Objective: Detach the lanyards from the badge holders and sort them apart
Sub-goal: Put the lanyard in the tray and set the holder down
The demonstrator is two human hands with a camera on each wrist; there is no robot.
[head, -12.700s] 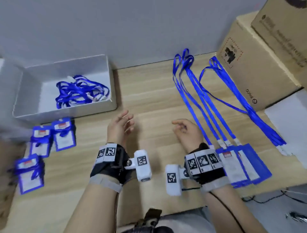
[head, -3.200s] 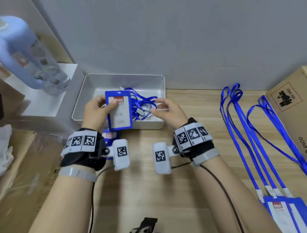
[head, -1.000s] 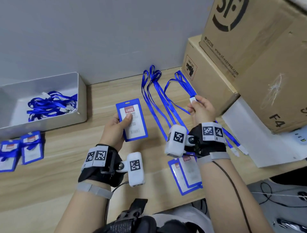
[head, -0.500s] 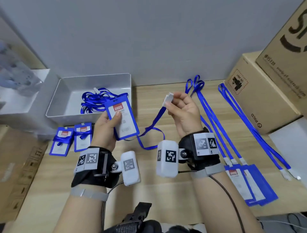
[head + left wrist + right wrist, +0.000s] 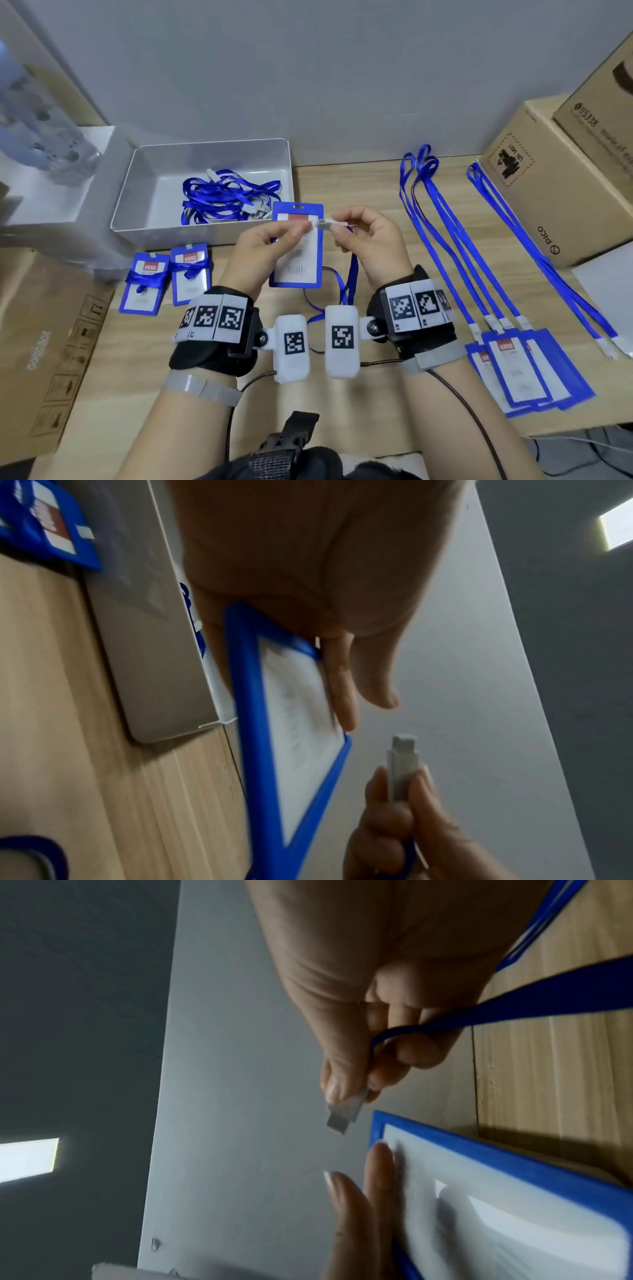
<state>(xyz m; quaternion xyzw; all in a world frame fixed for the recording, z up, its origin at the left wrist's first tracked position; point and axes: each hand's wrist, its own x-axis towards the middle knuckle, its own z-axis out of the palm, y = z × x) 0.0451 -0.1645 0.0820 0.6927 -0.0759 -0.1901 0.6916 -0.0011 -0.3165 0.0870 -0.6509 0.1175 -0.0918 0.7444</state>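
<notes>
My left hand (image 5: 289,233) grips a blue badge holder (image 5: 297,260) upright above the table, just in front of the tray. My right hand (image 5: 337,229) pinches the grey clip (image 5: 323,224) of a blue lanyard (image 5: 350,279), whose strap hangs down to the table between my wrists. In the left wrist view the clip (image 5: 403,758) stands apart from the badge holder (image 5: 301,750). The right wrist view shows the clip (image 5: 343,1116) just off the holder's corner (image 5: 380,1118), near my left fingertips (image 5: 378,1167).
A white tray (image 5: 137,192) at the back left holds several loose lanyards (image 5: 226,200). Two badge holders (image 5: 168,282) wrapped in lanyards lie left of my hands. Several lanyards with holders (image 5: 513,370) stretch along the right, beside cardboard boxes (image 5: 548,192).
My hands have drawn together: the right hand brought the clip left to the top of the badge holder, which the left hand raised and turned more upright.
</notes>
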